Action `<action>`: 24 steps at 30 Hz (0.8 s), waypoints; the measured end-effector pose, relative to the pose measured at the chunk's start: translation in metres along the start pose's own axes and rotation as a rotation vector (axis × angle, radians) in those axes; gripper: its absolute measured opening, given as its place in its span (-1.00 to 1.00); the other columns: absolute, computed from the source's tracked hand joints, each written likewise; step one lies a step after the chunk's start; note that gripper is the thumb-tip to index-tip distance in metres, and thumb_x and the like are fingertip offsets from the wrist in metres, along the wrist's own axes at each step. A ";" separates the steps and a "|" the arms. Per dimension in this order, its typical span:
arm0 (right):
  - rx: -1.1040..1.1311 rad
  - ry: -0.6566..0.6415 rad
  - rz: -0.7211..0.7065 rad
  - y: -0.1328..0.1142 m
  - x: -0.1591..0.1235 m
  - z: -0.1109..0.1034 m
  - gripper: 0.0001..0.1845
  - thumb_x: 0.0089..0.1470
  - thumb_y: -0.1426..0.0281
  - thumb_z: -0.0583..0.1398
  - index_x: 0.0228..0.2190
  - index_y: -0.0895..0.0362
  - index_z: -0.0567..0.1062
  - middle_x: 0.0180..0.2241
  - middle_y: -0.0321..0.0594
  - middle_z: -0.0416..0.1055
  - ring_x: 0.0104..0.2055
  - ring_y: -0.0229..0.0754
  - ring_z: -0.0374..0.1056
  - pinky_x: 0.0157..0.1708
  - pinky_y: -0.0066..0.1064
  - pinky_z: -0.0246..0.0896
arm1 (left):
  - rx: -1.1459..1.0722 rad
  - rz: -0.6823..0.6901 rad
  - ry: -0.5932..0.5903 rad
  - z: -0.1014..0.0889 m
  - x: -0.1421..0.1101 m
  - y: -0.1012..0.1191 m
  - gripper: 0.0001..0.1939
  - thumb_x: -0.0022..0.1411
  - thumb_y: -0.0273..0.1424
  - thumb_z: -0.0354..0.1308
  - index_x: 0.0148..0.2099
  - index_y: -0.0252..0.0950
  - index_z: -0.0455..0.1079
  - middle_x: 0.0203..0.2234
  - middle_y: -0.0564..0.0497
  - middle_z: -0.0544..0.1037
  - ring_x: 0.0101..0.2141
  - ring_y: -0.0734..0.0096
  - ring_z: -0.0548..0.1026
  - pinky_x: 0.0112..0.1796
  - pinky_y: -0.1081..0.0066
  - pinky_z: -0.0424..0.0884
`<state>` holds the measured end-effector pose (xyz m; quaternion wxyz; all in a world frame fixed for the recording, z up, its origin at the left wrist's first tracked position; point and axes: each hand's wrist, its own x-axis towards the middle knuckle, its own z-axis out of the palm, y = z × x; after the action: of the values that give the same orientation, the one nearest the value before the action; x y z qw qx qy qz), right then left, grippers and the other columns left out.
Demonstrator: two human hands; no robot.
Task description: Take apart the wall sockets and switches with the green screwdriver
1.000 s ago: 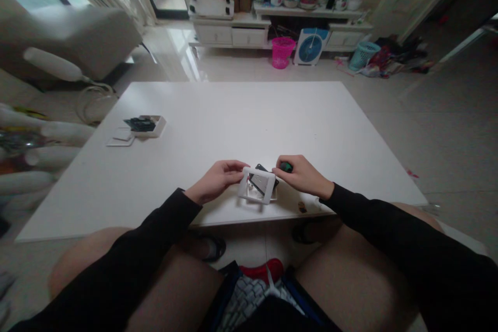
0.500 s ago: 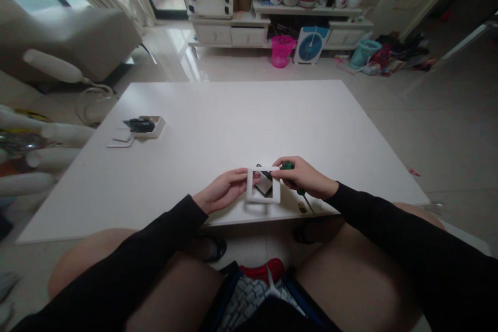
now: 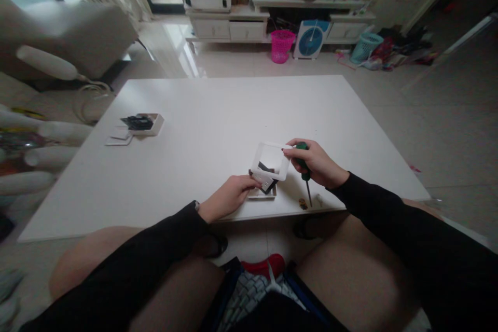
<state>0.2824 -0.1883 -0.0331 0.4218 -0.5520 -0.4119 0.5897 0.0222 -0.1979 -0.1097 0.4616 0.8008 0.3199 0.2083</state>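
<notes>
Between the thumb and fingers of my left hand point(image 3: 227, 194) is a flat grey-and-black plate point(image 3: 267, 183), partly covered by the frame in front. My right hand point(image 3: 321, 163) pinches the right side of a white square frame point(image 3: 285, 167), which hangs tilted over the plate. Also in my right hand is a screwdriver point(image 3: 305, 172) with a green handle, its shaft pointing down toward the table edge. Under the plate, a shallow white box point(image 3: 262, 196) rests on the table. A small brass-coloured piece point(image 3: 302, 204) lies beside the screwdriver tip.
On the left of the white table point(image 3: 202, 114) stands a white box point(image 3: 155, 125) with dark flat pieces point(image 3: 138, 122) in it. White plates point(image 3: 119, 139) lie in front of it. Past the table are a pink basket point(image 3: 282, 47) and a blue fan point(image 3: 312, 39).
My right hand has raised the white frame up and to the right, tilting it. My left hand has come off the frame and moved slightly down, and the white box underneath is now visible.
</notes>
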 end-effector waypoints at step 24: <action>-0.041 0.019 -0.040 0.000 -0.002 0.002 -0.67 -0.17 0.26 0.45 -0.42 0.11 0.46 -0.64 -0.43 0.31 -0.68 -0.38 0.14 -0.73 -0.50 -0.13 | 0.313 0.074 0.018 -0.014 0.003 0.007 -0.66 0.11 -0.71 0.03 -0.19 -0.30 0.52 -0.25 -0.05 0.63 -0.20 0.28 0.59 -0.08 0.27 0.53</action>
<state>0.2803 -0.1900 -0.0327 0.4262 -0.5577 -0.4309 0.5672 0.0180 -0.1896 -0.0971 0.3204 0.8722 0.3229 0.1798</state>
